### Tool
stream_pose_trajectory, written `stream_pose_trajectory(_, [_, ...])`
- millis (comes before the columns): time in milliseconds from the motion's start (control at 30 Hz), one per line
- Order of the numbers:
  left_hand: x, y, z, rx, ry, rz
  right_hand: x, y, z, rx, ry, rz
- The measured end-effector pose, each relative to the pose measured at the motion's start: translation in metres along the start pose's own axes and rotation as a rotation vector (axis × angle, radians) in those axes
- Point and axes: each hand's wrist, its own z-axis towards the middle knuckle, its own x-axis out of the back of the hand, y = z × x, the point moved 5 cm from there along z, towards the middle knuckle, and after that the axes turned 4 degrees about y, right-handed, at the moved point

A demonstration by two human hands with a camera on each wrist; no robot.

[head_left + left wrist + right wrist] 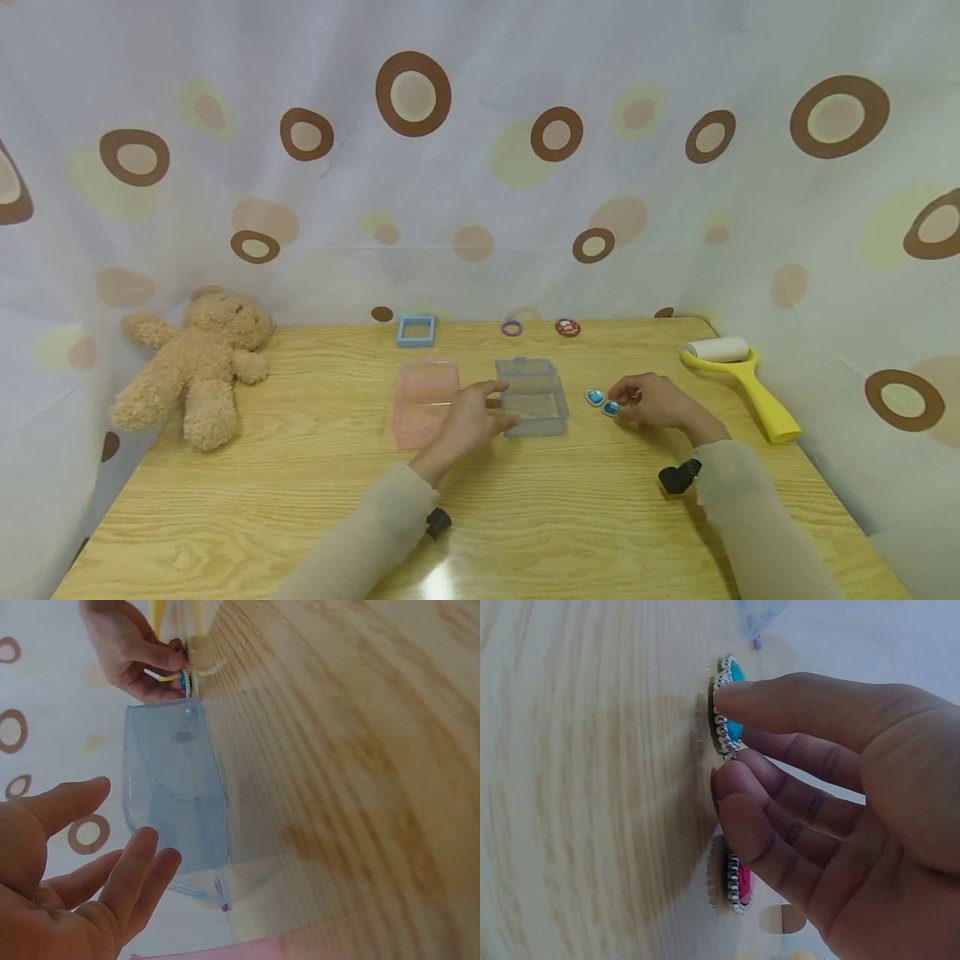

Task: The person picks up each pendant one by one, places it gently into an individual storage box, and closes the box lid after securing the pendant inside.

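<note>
My left hand [472, 417] hovers beside the clear blue plastic box [551, 407], thumb and fingers spread and holding nothing. To its left, partly behind that hand, is a clear pink box [416, 429]. My right hand [660, 402] pinches the nearer of two blue gems [611, 408] with silver beaded edges, thumb on one side and index finger on the other, close over the table. The other blue gem [595, 397] lies just left of it. In the right wrist view a pink gem [742, 885] lies under the curled fingers.
Along the back edge lie a blue square frame [416, 342], a purple ring [512, 328] and a red round badge [567, 327]. A teddy bear [202, 362] lies at the left. At the right is a yellow-handled lint roller [761, 396]. A patterned curtain [480, 192] hangs behind the table.
</note>
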Motion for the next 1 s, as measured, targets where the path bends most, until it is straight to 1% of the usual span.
stream_pose_trajectory(133, [0.0000, 0.0019, -0.0003, -0.012, 0.004, 0.014, -0.0020, 0.0003, 0.0019, 0.000, -0.009, -0.027])
stream_pose_trajectory(200, [0.0001, 0.0027, -0.0004, -0.004, 0.002, 0.018, -0.0027, 0.0001, 0.0027, 0.000, -0.014, -0.036])
stream_pose_trajectory(333, [0.0001, 0.0042, -0.0001, -0.009, -0.001, 0.039, -0.0023, -0.0025, 0.0027, -0.003, -0.022, -0.028])
stream_pose_trajectory(500, [-0.0002, 0.0038, 0.0009, -0.016, 0.007, 0.059, -0.0015, -0.0059, 0.0012, -0.005, -0.012, -0.028])
stream_pose_trajectory(667, [-0.0007, 0.0019, 0.0013, 0.010, 0.002, 0.043, -0.0027, -0.0068, 0.0005, 0.017, 0.008, -0.058])
stream_pose_trajectory(800, [-0.0013, 0.0007, 0.0016, 0.011, -0.001, 0.046, -0.0040, -0.0073, 0.0007, 0.043, 0.019, -0.085])
stream_pose_trajectory(1000, [-0.0030, -0.0017, 0.0028, 0.025, -0.018, 0.031, -0.0018, -0.0096, -0.0013, 0.061, 0.018, -0.063])
